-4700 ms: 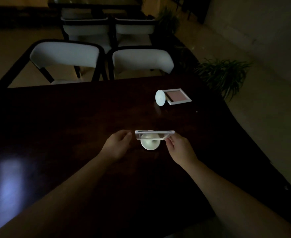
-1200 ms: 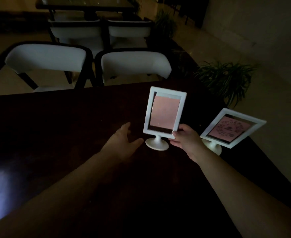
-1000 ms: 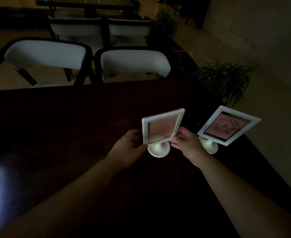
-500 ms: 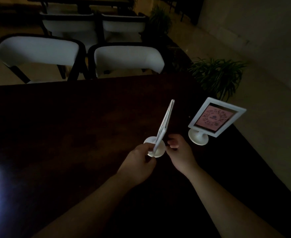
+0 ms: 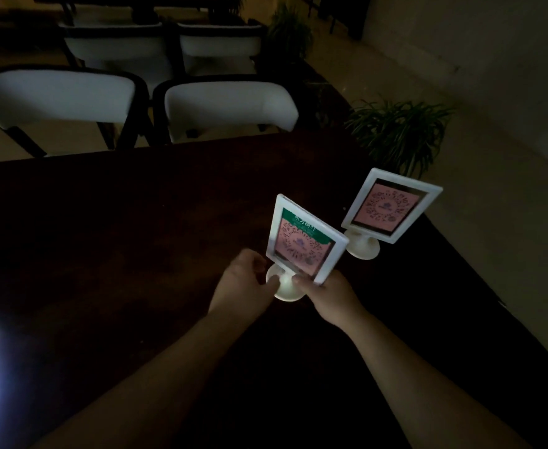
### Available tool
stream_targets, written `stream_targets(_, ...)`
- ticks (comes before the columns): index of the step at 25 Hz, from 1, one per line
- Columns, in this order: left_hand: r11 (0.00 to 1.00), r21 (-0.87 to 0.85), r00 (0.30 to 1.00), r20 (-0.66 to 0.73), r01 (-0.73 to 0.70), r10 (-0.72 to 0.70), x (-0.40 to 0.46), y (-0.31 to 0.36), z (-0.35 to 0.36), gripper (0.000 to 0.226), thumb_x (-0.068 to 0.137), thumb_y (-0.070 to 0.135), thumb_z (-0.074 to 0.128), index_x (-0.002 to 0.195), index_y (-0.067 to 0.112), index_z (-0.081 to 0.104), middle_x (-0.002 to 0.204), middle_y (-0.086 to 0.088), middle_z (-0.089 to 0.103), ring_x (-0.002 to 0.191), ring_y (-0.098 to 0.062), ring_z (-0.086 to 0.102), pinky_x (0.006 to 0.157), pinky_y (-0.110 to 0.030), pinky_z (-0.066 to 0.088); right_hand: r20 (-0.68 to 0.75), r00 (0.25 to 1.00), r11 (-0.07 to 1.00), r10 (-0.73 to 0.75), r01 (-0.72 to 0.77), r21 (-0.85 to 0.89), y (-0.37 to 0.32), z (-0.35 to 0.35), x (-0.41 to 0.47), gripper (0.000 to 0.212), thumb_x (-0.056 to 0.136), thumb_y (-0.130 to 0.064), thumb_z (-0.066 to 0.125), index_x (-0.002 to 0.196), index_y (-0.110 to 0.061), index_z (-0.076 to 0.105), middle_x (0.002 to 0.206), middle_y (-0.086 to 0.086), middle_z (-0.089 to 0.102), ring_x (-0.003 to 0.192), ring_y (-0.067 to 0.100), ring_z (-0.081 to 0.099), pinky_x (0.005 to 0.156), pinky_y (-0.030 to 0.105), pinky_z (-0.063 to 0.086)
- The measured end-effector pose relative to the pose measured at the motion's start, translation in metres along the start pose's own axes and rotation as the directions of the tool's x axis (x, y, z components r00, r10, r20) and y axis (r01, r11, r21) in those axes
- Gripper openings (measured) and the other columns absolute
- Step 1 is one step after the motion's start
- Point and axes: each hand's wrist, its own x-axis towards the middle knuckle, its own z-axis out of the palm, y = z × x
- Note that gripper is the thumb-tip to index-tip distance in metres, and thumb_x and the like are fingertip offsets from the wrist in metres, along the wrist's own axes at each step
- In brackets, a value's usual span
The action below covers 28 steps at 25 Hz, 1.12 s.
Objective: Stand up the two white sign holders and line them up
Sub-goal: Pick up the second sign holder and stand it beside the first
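Two white sign holders stand upright on the dark table (image 5: 136,238). The near sign holder (image 5: 302,244) shows a pink code card with a green band and rests on its round foot. My left hand (image 5: 240,283) grips that foot and stem from the left. My right hand (image 5: 331,294) pinches the frame's lower right corner and stem. The far sign holder (image 5: 391,205) stands free to the right and a little farther away, near the table's right edge, with its pink card facing me.
Two white chairs (image 5: 227,105) with dark frames are pushed in at the table's far edge, with more chairs behind. A potted plant (image 5: 399,131) stands on the floor past the right edge. A light glare lies on the table at the left.
The near sign holder has turned from edge-on to showing its printed face. Both hands stay at its base. The far sign holder has stayed standing at the right.
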Motion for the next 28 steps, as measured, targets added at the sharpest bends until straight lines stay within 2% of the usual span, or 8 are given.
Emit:
stream_targets(5,0.998,0.004,0.986,0.152,0.061,-0.061,0.016,-0.019,-0.002,0.104,0.064,0.029,0.091,0.147,0.022,0.029,0.139,0.002,0.053,0.124,-0.019,0.05,0.093,-0.036,0.048,0.172,0.982,0.981,-0.076,0.043,0.189,-0.008,-0.03,0.023,0.039,0.08,-0.001,0.077,0.117,-0.011,0.069,0.118,0.006,0.072,0.11,0.017,0.067,0.098,0.04,0.049)
stream_targets(8,0.998,-0.067,0.977,0.213,0.017,-0.002,0.019,-0.023,0.01,0.093,0.065,0.025,0.091,0.142,0.028,0.039,0.132,0.01,0.056,0.117,-0.014,0.055,0.08,-0.025,0.048,0.154,0.983,0.966,-0.104,0.064,0.249,-0.012,-0.037,0.032,0.044,0.076,0.01,0.076,0.117,-0.004,0.066,0.114,0.008,0.072,0.106,0.016,0.069,0.092,0.033,0.054)
stream_targets(10,0.992,-0.119,0.978,0.208,0.031,-0.006,0.02,-0.023,0.021,0.068,0.07,0.026,0.087,0.128,0.033,0.051,0.117,0.015,0.061,0.101,-0.005,0.06,0.068,-0.016,0.046,0.074,0.99,0.968,-0.122,0.103,0.231,-0.01,-0.039,0.03,0.044,0.076,0.004,0.078,0.116,-0.01,0.065,0.109,-0.003,0.074,0.1,0.008,0.07,0.083,0.023,0.055)
stream_targets(13,0.986,-0.154,0.984,0.173,0.065,-0.038,0.017,-0.022,0.033,0.048,0.074,0.03,0.081,0.114,0.036,0.055,0.104,0.016,0.064,0.083,0.005,0.061,0.058,-0.01,0.043,-0.047,0.997,0.997,-0.068,0.07,0.035,0.001,-0.042,0.017,0.043,0.075,-0.025,0.085,0.11,-0.026,0.059,0.104,-0.005,0.071,0.094,0.007,0.068,0.078,0.024,0.052)
stream_targets(15,0.987,-0.143,0.987,0.151,0.076,-0.055,0.011,-0.023,0.034,0.047,0.075,0.033,0.08,0.113,0.034,0.052,0.103,0.014,0.065,0.082,0.003,0.062,0.059,-0.013,0.044,-0.074,0.997,0.995,0.023,-0.03,-0.092,0.008,-0.041,0.002,0.042,0.074,-0.042,0.081,0.106,-0.03,0.056,0.102,-0.005,0.066,0.092,0.008,0.065,0.073,0.025,0.05)
stream_targets(18,0.984,-0.154,0.989,0.127,0.089,-0.07,-0.006,-0.022,0.027,0.068,0.072,0.042,0.08,0.13,0.03,0.045,0.108,0.016,0.063,0.09,0.001,0.062,0.066,-0.02,0.049,-0.044,0.995,0.97,0.092,-0.1,-0.222,0.008,-0.034,-0.022,0.045,0.081,-0.042,0.074,0.118,-0.024,0.055,0.111,-0.002,0.063,0.105,0.016,0.063,0.079,0.028,0.049)
stream_targets(22,0.972,0.234,0.994,0.109,-0.003,-0.023,-0.03,-0.022,0.009,0.092,0.076,0.046,0.076,0.149,0.019,0.027,0.149,-0.007,0.041,0.135,-0.028,0.037,0.103,-0.046,0.042,-0.019,0.991,0.911,0.132,-0.129,-0.392,-0.016,-0.021,-0.063,0.054,0.09,-0.038,0.065,0.139,-0.025,0.047,0.141,-0.001,0.053,0.13,0.02,0.05,0.094,0.029,0.041)
stream_targets(28,0.814,0.505,0.947,0.279,-0.287,0.16,-0.068,-0.019,-0.021,0.098,0.083,0.059,0.061,0.155,0.024,0.004,0.165,-0.006,0.009,0.15,-0.032,-0.001,0.116,-0.056,0.015,0.021,0.993,0.867,0.115,-0.09,-0.49,-0.041,-0.004,-0.127,0.06,0.099,-0.036,0.048,0.154,-0.026,0.027,0.163,-0.003,0.025,0.148,0.017,0.024,0.116,0.035,0.024)
